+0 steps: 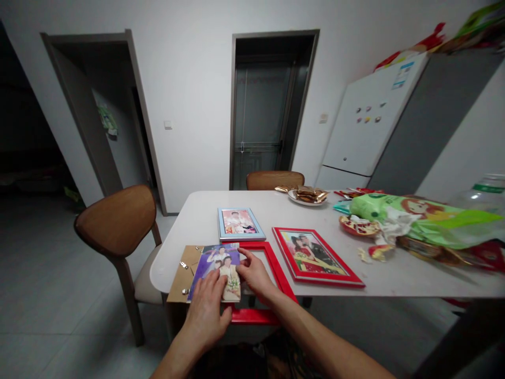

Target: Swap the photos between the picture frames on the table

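Note:
A photo with a purple background [205, 264] lies over a brown backing board [178, 279] with metal clips, at the table's front left edge. My left hand [207, 308] rests on the photo's lower part, fingers spread. At the photo's right edge, my right hand [254, 273] has its thumb and index finger closed on it. An open red frame [282, 276] lies partly beneath the photo and my right hand, jutting past the table edge. Behind it is a light blue framed picture [239, 223]; to the right lies a red framed picture [315, 257].
The white table [185, 210] also holds a plate of wrapped snacks [307, 196], an opened pomegranate [359, 226], peel pieces, crumpled tissue and a green bag [430, 218]. Wooden chairs stand at the left [118, 221] and behind the table [275, 180].

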A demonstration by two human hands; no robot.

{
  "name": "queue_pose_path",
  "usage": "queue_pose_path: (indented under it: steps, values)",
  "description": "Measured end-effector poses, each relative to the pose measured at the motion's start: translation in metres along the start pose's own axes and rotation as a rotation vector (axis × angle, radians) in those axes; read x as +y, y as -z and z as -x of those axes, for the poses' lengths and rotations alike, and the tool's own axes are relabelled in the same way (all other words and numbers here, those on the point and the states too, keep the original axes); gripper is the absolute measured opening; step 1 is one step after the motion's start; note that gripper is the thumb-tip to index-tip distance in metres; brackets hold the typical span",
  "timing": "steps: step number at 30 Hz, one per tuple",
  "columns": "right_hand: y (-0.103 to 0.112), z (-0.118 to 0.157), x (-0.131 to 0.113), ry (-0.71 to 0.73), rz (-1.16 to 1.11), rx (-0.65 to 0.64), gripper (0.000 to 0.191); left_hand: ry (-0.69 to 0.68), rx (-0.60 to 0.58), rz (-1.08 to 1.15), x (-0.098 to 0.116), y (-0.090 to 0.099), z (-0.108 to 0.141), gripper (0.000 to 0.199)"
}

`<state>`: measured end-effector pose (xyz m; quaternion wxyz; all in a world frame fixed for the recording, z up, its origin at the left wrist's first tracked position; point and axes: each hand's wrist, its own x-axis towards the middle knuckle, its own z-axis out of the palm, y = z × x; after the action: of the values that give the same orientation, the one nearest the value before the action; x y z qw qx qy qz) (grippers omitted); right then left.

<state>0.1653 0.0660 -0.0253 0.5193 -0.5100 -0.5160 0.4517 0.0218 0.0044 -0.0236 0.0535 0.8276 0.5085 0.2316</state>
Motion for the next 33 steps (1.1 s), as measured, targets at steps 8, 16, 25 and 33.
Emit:
queue_pose_path:
  steps: [8,16,25,33]
  values:
    - [-0.003,0.018,-0.062,0.117,-0.39,-0.028,0.062,-0.144,0.441,0.395,0.004,0.006,-0.016,0.044]
    - [0.019,0.021,-0.024,-0.276,-0.443,0.045,0.037,0.342,0.557,1.286,0.043,0.003,-0.024,0.034]
    - [0.072,0.004,-0.023,-0.203,-0.318,0.092,0.044,0.365,0.263,1.111,0.024,-0.006,-0.018,0.052]
    - [0.074,-0.008,-0.009,-0.229,0.005,0.061,0.046,0.175,-0.027,0.454,0.028,-0.002,-0.007,0.047]
